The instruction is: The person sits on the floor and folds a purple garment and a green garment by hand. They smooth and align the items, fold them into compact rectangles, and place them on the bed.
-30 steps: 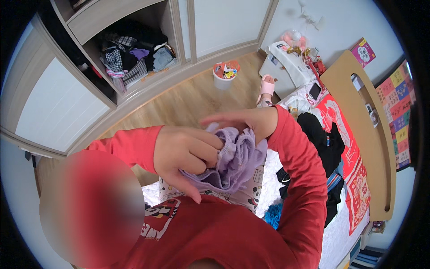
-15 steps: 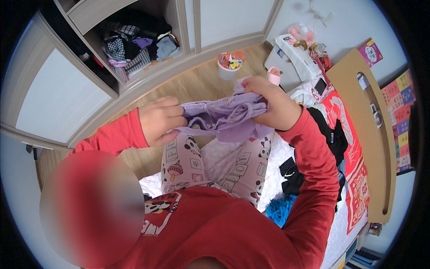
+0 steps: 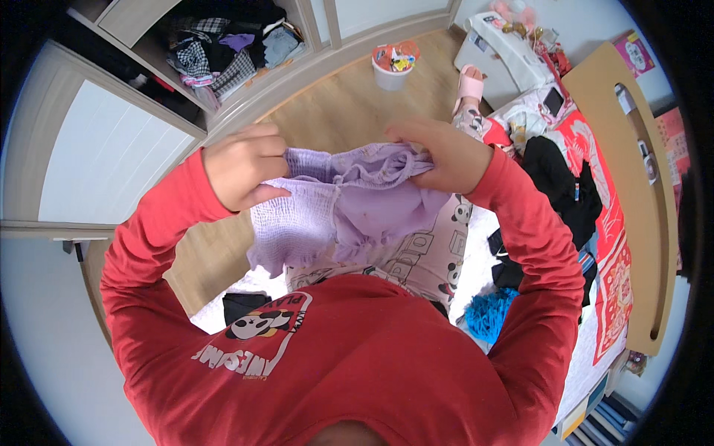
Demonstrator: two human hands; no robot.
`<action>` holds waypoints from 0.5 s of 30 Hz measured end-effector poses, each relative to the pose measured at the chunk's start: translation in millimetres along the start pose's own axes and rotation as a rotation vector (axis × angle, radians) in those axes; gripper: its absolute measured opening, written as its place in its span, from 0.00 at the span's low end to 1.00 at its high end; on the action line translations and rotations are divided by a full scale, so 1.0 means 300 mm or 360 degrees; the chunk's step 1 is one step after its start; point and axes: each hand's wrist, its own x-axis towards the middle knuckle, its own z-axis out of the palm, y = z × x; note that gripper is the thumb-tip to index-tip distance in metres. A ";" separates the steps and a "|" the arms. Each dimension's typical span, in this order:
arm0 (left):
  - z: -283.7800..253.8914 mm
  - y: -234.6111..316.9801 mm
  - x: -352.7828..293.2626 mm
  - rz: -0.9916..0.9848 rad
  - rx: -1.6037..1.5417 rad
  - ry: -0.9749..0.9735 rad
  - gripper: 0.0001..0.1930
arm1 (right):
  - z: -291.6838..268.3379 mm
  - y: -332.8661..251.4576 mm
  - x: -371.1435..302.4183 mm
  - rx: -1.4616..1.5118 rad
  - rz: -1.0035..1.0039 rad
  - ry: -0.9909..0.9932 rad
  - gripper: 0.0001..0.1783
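A lilac garment (image 3: pixel 379 204) with crinkled, elasticated fabric hangs between my hands above my lap. My left hand (image 3: pixel 247 167) has its fingers closed round the garment's upper edge on the left. On the right, my right hand (image 3: pixel 450 157) grips the bunched, rolled part of the same edge. Between the hands the opening is stretched wide, and the smocked side with its frilled hem drops on the left. Below it are my pink panda-print trousers (image 3: pixel 409 256). I cannot tell whether it is a top or shorts.
An open wardrobe compartment (image 3: pixel 227 56) holds piled clothes. A white bin (image 3: pixel 392 74) stands on the wooden floor (image 3: pixel 327 111). On the bed at right lie black clothes (image 3: pixel 561 178), a blue fluffy thing (image 3: pixel 491 312), a phone (image 3: pixel 552 102) and red patterned fabric (image 3: pixel 613 297) beside the wooden headboard (image 3: pixel 636 260).
The lilac garment has opened out and hangs lower, its smocked side now spread. My left hand has moved left and up, widening the gap. The view has shifted, and a pink-slippered foot shows more.
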 end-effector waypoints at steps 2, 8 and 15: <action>-0.015 0.034 -0.005 0.0120 0.0290 0.0062 0.13 | 0.023 -0.036 -0.011 -0.0023 0.0071 -0.0111 0.29; -0.020 0.102 -0.003 0.0203 0.0530 0.0167 0.14 | 0.073 -0.061 -0.051 0.0347 -0.0212 -0.0413 0.23; -0.038 0.079 0.014 0.0330 0.0681 0.0282 0.11 | 0.182 -0.151 -0.006 0.0423 -0.0555 -0.0189 0.12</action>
